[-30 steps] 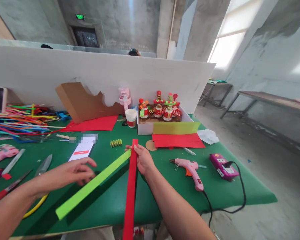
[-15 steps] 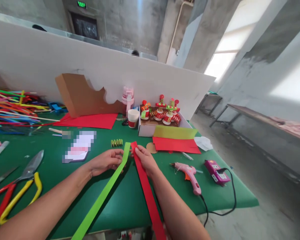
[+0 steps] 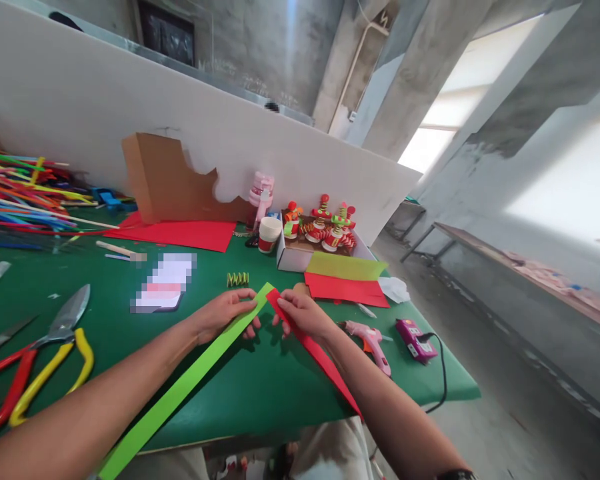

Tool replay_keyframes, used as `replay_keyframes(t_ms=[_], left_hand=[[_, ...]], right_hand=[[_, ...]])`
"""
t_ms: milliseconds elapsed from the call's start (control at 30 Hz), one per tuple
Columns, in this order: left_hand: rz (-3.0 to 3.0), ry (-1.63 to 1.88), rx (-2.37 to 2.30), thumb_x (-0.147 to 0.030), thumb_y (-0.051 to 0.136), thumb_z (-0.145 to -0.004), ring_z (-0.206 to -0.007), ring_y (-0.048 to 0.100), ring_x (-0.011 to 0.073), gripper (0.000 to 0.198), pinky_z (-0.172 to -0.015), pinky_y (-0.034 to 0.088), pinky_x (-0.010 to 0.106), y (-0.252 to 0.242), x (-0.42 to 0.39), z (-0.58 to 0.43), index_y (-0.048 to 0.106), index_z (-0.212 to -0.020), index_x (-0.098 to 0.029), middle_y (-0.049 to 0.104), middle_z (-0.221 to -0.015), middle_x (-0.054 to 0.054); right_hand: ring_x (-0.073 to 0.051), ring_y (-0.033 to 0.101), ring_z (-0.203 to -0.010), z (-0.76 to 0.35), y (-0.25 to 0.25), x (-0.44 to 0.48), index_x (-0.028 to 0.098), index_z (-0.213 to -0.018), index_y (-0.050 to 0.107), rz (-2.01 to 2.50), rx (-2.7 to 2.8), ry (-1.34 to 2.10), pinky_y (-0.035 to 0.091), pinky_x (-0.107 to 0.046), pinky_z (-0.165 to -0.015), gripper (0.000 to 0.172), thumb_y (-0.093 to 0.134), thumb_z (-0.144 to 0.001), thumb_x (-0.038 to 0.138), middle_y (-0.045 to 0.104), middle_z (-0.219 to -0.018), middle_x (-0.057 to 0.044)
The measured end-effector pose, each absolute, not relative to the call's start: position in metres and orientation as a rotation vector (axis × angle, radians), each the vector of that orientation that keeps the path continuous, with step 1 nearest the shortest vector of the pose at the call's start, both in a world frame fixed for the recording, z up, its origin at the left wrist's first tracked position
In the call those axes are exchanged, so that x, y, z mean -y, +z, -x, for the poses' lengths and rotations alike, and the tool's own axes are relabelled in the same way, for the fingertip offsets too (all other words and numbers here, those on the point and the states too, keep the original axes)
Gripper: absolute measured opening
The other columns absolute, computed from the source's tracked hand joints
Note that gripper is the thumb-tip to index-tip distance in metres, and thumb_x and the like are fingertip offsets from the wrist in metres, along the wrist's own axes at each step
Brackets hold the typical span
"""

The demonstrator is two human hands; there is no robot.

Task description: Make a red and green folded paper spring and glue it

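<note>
My left hand (image 3: 229,315) pinches a long green paper strip (image 3: 190,381) near its far end; the strip runs down toward the lower left. Between the thumb and fingers of my right hand (image 3: 304,312) is a red paper strip (image 3: 325,360), which slants down to the right past the table edge. The two strip ends come together at an angle, close to or touching each other; which, I cannot tell. Just beyond my left hand lies a folded yellow-green paper spring (image 3: 237,279). A pink glue gun (image 3: 370,341) lies to the right of my right hand.
Large scissors (image 3: 63,327) lie at left, near a phone (image 3: 165,283). At the back stand a paper cup (image 3: 269,235), a pink bottle (image 3: 261,193) and a white box (image 3: 293,259) of small figures. Red sheets (image 3: 347,290) lie before the box. A purple corded box (image 3: 416,340) sits right.
Both strips' far ends have swung toward each other, the green one tilting right and the red one left. The red strip's lower part has shifted right. The camera view has turned slightly.
</note>
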State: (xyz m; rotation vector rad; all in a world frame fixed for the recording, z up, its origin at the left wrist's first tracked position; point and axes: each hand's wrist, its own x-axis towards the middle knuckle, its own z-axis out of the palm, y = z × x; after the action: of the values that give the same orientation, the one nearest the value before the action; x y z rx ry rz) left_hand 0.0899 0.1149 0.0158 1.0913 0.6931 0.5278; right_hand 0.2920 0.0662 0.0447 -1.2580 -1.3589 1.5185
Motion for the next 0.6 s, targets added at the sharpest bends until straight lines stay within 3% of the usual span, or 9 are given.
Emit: replay_keyframes(t_ms=[133,267,367,433,500,600], left_hand=[[-1.096,0.603,-0.731,-0.041,0.079,-0.071,-0.055,0.065,0.0135,0.039,-0.056,0.052,0.025,0.017,-0.115,-0.092,0.047,-0.077,-0.020,0.070,-0.064,0.000],[-1.124,0.668,-0.843,-0.042,0.078,-0.071,-0.052,0.064,0.0135,0.037,-0.054,0.052,0.026,0.015,-0.117,-0.093,0.049,-0.080,-0.020,0.071,-0.067,0.000],[-1.189,0.739,-0.963,-0.044,0.075,-0.071,-0.053,0.064,0.0150,0.035,-0.057,0.053,0.028,0.013,-0.117,-0.091,0.050,-0.075,-0.020,0.068,-0.060,-0.001],[-1.202,0.801,-1.016,-0.041,0.076,-0.069,-0.055,0.065,0.0156,0.034,-0.061,0.055,0.029,0.015,-0.118,-0.090,0.051,-0.079,-0.020,0.068,-0.059,-0.003],[-1.179,0.799,-1.005,-0.035,0.076,-0.069,-0.056,0.065,0.0152,0.034,-0.063,0.056,0.029,0.020,-0.117,-0.088,0.053,-0.089,-0.019,0.070,-0.060,-0.003],[-1.144,0.702,-0.952,-0.033,0.071,-0.073,-0.056,0.063,0.0138,0.025,-0.061,0.054,0.027,0.029,-0.111,-0.087,0.054,-0.084,-0.019,0.070,-0.063,-0.002]], right_hand=[[-0.009,0.052,-0.044,-0.282,0.033,-0.060,0.021,-0.071,0.051,1.401,1.618,1.466,0.040,-0.022,-0.049,0.030,0.055,-0.092,0.042,0.063,-0.059,0.004],[-0.015,0.055,-0.062,-0.270,0.019,-0.054,0.021,-0.055,0.050,1.539,1.888,1.003,0.044,-0.028,-0.068,0.035,0.064,-0.086,0.027,0.048,-0.054,0.004],[-0.024,0.058,-0.087,-0.274,0.023,-0.046,0.024,-0.069,0.065,1.536,1.809,0.619,0.044,-0.037,-0.088,0.015,0.076,-0.078,0.029,0.059,-0.073,-0.002],[-0.027,0.056,-0.098,-0.294,0.032,-0.034,0.026,-0.086,0.070,1.532,1.688,0.482,0.041,-0.041,-0.097,0.013,0.075,-0.079,0.035,0.062,-0.090,-0.006],[-0.026,0.056,-0.100,-0.325,0.040,-0.014,0.027,-0.090,0.068,1.592,1.547,0.389,0.041,-0.041,-0.097,0.011,0.069,-0.084,0.036,0.063,-0.095,-0.005],[-0.024,0.057,-0.089,-0.380,0.046,0.027,0.024,-0.074,0.060,1.935,1.318,0.199,0.043,-0.037,-0.088,0.014,0.063,-0.085,0.032,0.062,-0.084,-0.005]])
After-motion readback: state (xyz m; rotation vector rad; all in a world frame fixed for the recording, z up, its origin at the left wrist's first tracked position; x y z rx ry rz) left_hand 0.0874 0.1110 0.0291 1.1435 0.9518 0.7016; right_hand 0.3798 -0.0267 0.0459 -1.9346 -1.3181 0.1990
